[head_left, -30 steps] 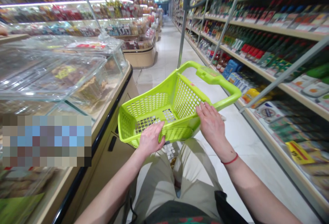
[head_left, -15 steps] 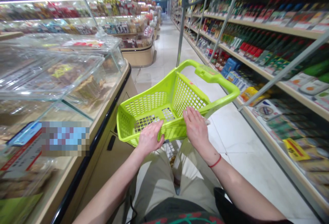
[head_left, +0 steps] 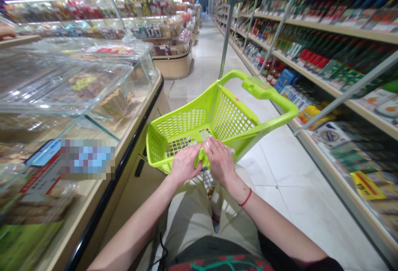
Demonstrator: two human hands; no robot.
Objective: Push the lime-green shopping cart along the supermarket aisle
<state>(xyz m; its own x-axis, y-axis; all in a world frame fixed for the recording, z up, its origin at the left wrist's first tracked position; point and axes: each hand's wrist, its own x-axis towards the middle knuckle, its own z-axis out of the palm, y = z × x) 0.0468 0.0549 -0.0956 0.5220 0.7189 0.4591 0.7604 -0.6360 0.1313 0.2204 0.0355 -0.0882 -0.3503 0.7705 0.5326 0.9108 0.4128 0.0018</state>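
Aisle of a supermarket, recorded from head height. The aisle is lined on the right by tall **shelving** [head_left: 342,29], stocked with bottles and packaged goods, and on the left by a wood-trimmed **glass display counter** [head_left: 133,138]. Pale **floor tiles** [head_left: 267,167] run ahead between the two, and further **curved display counters** [head_left: 171,67] are seen beyond.

A **glass bin lid** [head_left: 77,78] is seen on the near counter, over baked goods that are not clearly identifiable. A **pixelated patch** [head_left: 87,159] covers part of the counter front.

A **lime-green plastic shopping basket** [head_left: 224,117] is positioned directly before the person's lap, nearer the counter than the shelves, with its long **handle** [head_left: 264,88] angled forward and to the right.

Both hands are placed close together on the basket's near rim. The **left hand** [head_left: 185,165] is open, its fingers extended over the rim and not wrapped around it. The **right hand** [head_left: 220,161] is likewise open, palm down, just beside the left. A small **pale item** [head_left: 230,150] is seen at the right fingertips, too blurred to be named.

A **red string bracelet** [head_left: 246,198] is worn on the right wrist. **Beige trousers** [head_left: 189,217] are visible below the basket.
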